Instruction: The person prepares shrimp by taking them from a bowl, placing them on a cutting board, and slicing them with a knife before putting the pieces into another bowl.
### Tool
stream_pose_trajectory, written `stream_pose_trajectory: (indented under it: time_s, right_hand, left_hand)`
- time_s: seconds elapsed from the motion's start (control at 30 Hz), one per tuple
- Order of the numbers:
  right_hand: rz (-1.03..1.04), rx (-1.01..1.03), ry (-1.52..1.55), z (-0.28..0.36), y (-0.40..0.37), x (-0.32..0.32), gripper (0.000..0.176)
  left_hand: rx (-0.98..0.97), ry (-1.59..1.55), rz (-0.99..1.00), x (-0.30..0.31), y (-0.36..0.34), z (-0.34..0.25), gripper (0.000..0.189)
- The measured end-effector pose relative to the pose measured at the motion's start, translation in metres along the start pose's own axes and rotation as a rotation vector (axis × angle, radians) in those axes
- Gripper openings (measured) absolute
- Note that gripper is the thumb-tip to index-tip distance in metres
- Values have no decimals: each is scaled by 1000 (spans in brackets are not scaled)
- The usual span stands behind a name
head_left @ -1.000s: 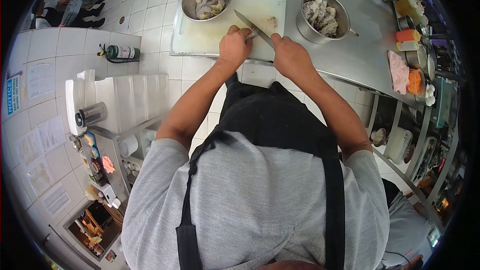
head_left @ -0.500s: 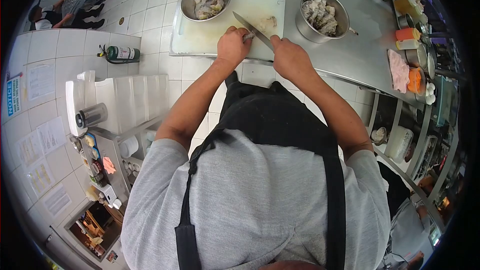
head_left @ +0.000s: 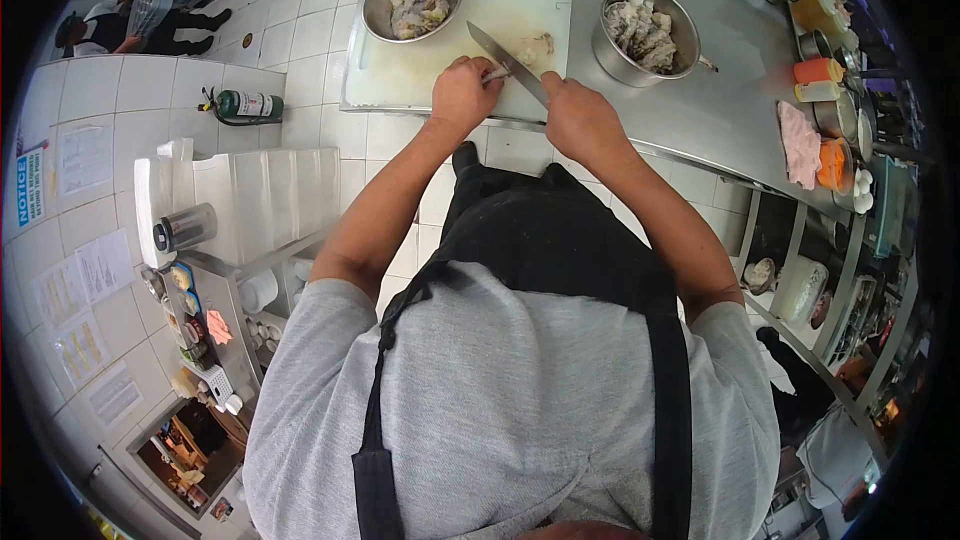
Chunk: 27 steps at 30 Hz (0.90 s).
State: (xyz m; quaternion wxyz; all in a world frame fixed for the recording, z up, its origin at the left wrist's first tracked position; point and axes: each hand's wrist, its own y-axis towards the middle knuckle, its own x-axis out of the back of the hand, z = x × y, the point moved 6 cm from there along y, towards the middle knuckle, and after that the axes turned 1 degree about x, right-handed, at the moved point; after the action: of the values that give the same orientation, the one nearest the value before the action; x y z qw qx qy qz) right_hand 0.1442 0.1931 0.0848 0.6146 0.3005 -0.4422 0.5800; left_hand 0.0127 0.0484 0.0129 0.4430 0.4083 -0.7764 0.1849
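Note:
Pinched in my left hand (head_left: 462,95) is a small greyish raw shrimp (head_left: 495,74), low over the near part of the white cutting board (head_left: 400,75). My right hand (head_left: 582,118) is closed round the handle of a kitchen knife (head_left: 488,43). Its blade slants up and left across the board, right beside the shrimp and my left fingertips. Pale scraps (head_left: 540,44) lie on the board behind the blade. At the board's far left stands a long-handled steel pan (head_left: 372,22) with raw shrimp in it. To the right of the board, a steel pot (head_left: 622,64) holds a greyish, wet heap.
The board lies at the near edge of a steel counter (head_left: 730,105). Along the right edge are sauce bottles (head_left: 817,70), containers and a pink cloth (head_left: 798,143). A fire extinguisher (head_left: 245,106) hangs at left. Another person (head_left: 140,32) handles a clear crate at far left.
My left fingers and the shrimp have shifted very slightly at the blade; the knife stays nearly in place. The person at far left has moved a little with the crate.

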Motion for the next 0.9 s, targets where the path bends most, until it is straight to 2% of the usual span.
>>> stream_pose_trajectory:
  time_s: [0.13, 0.23, 0.43, 0.7, 0.8, 0.9]
  right_hand:
    - [24, -5, -3, -1, -18, 9, 25]
    - [56, -13, -10, -3, -22, 5, 24]
    - [41, -26, 32, -4, 2, -20, 24]
    - [3, 1, 63, 1, -7, -5, 25]
    - [75, 20, 42, 5, -11, -12, 25]
    - [61, -13, 76, 6, -2, -24, 24]
  left_hand:
    - [15, -39, -11, 1, -3, 8, 25]
    - [-42, -72, -32, -2, 1, 4, 22]
    - [-94, -43, -41, -2, 1, 0, 18]
    - [47, -96, 16, 2, -4, 19, 20]
    - [21, -64, 38, 3, -2, 16, 20]
    - [25, -79, 50, 3, -1, 15, 21]
